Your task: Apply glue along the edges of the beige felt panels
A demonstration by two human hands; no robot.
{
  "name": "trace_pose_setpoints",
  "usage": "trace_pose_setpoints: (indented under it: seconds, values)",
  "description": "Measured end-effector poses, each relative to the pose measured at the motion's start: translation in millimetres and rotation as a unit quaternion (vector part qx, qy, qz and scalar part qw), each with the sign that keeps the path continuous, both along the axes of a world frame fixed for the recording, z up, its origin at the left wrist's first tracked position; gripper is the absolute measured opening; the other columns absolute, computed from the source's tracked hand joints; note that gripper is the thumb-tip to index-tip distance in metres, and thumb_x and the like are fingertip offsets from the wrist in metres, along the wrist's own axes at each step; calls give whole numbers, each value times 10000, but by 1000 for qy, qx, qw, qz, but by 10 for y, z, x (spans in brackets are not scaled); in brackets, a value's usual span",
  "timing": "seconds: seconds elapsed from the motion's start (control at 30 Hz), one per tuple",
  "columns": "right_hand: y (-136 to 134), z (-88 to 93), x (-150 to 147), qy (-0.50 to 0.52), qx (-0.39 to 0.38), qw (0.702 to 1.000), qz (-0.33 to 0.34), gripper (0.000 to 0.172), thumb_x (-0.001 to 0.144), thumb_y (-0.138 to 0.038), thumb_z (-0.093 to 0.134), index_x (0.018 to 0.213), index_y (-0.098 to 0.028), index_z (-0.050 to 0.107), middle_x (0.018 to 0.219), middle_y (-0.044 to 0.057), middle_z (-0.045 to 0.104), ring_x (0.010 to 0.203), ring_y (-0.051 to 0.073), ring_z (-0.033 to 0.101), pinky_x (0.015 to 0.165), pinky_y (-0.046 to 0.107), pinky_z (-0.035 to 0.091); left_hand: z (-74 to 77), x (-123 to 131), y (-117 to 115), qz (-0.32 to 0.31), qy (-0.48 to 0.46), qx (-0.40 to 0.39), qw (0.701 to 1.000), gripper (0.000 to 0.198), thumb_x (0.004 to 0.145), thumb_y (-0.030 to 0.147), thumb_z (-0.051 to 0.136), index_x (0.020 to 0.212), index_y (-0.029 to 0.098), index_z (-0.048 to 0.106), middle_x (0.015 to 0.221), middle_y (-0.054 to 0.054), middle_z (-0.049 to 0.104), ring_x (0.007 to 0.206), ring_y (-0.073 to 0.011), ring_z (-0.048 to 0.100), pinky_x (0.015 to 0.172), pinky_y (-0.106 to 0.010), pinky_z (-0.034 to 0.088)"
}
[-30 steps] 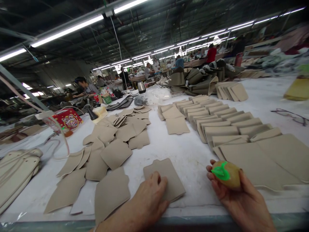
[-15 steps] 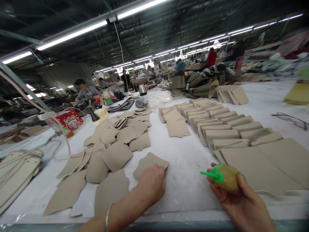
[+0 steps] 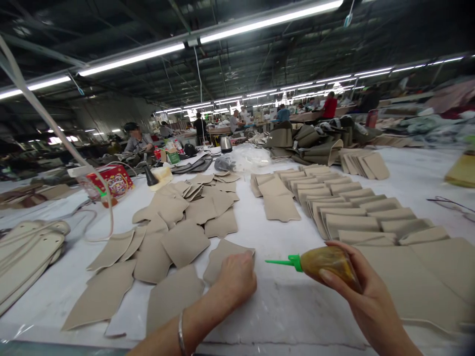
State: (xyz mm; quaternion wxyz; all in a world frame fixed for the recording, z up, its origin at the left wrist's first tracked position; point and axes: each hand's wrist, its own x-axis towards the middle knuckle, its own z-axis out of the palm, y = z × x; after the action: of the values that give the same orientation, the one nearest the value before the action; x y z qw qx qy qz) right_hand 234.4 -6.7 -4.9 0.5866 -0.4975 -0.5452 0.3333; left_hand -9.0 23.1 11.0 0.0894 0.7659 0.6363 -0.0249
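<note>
My left hand [image 3: 236,278] rests with curled fingers on a beige cut piece [image 3: 222,254] lying on the white table [image 3: 282,296], its fingertips at the piece's right edge. My right hand [image 3: 365,301] is wrapped round a yellowish squeeze bottle [image 3: 328,260] held above the table. The bottle's green nozzle [image 3: 282,261] points left toward the left hand. A scattered spread of similar beige pieces [image 3: 178,222] lies just left of the held piece.
Overlapped rows of beige panels [image 3: 345,207] fill the right side, with large panels [image 3: 419,277] under my right wrist. A red box [image 3: 111,180] and cable sit at left. Eyeglasses [image 3: 452,205] lie at far right. Other people work at distant tables.
My left hand slid the beige piece left and farther from me, up against the scattered spread. My right hand turned the bottle sideways, so its green nozzle now points left.
</note>
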Motion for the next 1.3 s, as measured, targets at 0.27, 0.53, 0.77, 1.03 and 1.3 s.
trace_pose_setpoints:
  seconds: [0.27, 0.53, 0.77, 1.03, 1.3]
  values:
    - [171, 26, -158, -93, 27, 995, 17, 573, 758, -518, 739, 1213, -266, 498, 1073, 55, 581, 915, 273, 604, 813, 372, 485, 9, -162, 100, -23, -73, -13, 997, 449, 808, 131, 394, 1205, 225, 581, 1073, -86, 690, 997, -253, 629, 866, -352, 468]
    - [325, 69, -356, -221, 104, 969, 47, 487, 826, -468, 691, 1230, -297, 479, 1146, 20, 545, 976, 240, 557, 857, 343, 437, -16, -309, 213, -62, -175, -28, 982, 503, 729, 100, 407, 1139, 280, 637, 1129, 3, 681, 1034, -193, 608, 874, -256, 438]
    - [371, 47, -442, -275, 156, 946, 65, 459, 864, -423, 664, 1242, -280, 446, 1150, 35, 537, 998, 234, 546, 864, 328, 431, 15, -313, 206, -58, -194, -40, 978, 479, 728, 106, 402, 1093, 272, 663, 1080, -6, 698, 995, -205, 618, 823, -259, 445]
    - [334, 81, -466, -319, 177, 927, 88, 413, 889, -376, 635, 1236, -271, 437, 1132, 49, 535, 997, 228, 544, 859, 316, 438, 97, -262, 145, -50, -164, -54, 984, 440, 750, 109, 425, 1069, 279, 675, 1068, -13, 699, 985, -213, 610, 842, -261, 441]
    - [366, 14, -405, -293, 140, 943, 72, 426, 863, -439, 660, 1203, -277, 461, 1126, 49, 550, 976, 255, 560, 830, 348, 452, 160, -237, 122, -32, -154, -56, 986, 385, 781, 142, 439, 1051, 289, 671, 1055, -6, 701, 999, -225, 601, 844, -272, 436]
